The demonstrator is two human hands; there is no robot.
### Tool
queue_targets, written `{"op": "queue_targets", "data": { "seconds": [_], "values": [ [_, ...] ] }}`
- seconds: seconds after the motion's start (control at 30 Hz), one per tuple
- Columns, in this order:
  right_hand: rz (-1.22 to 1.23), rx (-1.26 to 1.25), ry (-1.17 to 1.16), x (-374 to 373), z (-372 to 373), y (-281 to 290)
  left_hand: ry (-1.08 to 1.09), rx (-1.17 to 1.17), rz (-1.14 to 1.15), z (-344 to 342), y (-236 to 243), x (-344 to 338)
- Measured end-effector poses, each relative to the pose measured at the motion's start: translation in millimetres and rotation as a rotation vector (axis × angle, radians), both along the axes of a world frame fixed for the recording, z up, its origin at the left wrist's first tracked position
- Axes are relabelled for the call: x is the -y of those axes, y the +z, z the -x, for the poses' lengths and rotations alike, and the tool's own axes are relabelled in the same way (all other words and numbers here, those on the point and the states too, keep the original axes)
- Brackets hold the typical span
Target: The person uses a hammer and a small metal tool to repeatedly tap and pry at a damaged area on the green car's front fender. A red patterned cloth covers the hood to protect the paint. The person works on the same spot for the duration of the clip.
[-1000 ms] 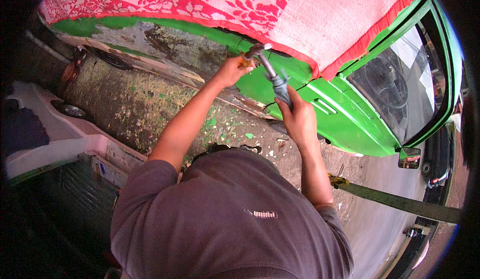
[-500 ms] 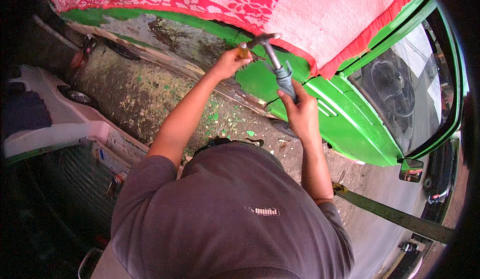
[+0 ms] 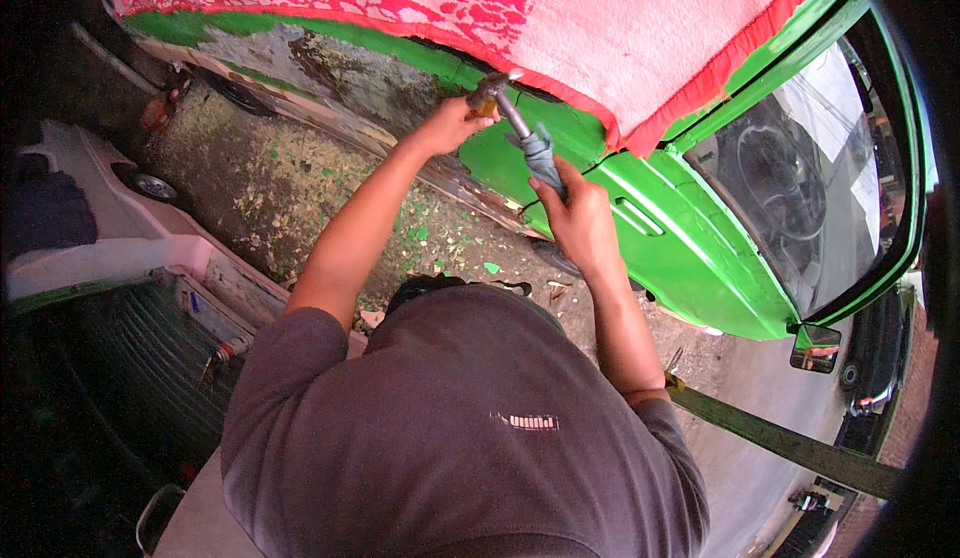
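Note:
My left hand (image 3: pixel 446 126) grips a short tool with a yellowish handle (image 3: pixel 483 107), held against the green car's body (image 3: pixel 530 148) beside a patchy, scraped panel (image 3: pixel 330 68). My right hand (image 3: pixel 582 218) is wrapped round the grey, wrapped grip of a hammer (image 3: pixel 511 114). The hammer's head is at the top of the yellowish tool, partly hiding it; whether they touch, I cannot tell. The working end of that tool is hard to make out. Above both hands a red and pink patterned blanket (image 3: pixel 660 38) covers the top of the car.
A pale, partly stripped vehicle (image 3: pixel 160 258) stands behind me at the left. Paint flakes litter the concrete ground (image 3: pixel 260 178). A long dark beam (image 3: pixel 780 428) crosses at my right, below the car's side mirror (image 3: pixel 815 348). Another dark vehicle (image 3: pixel 865 358) shows at the far right.
Compared with half a second ago, the hammer head has dropped toward the yellowish tool, and both hands have shifted slightly left. Both keep hold of their tools.

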State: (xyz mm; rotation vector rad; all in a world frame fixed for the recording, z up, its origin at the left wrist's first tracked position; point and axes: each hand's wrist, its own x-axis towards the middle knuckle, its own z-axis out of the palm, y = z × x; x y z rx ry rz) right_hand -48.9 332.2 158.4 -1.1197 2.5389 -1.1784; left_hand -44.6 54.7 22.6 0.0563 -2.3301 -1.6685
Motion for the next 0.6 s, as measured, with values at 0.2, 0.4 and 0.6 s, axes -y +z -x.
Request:
{"op": "queue_targets", "data": {
  "seconds": [0.2, 0.4, 0.6],
  "values": [
    [0.196, 0.003, -0.005, 2, -8, -11, 0.001, 0.003, -0.019, 4, -12, 7],
    [0.018, -0.030, -0.070, 13, -8, -11, -0.032, 0.001, -0.064, 6, -13, 9],
    [0.029, -0.087, -0.174, 19, -25, -1, -0.097, -0.045, -0.089, 2, -17, 15]
  ]
}}
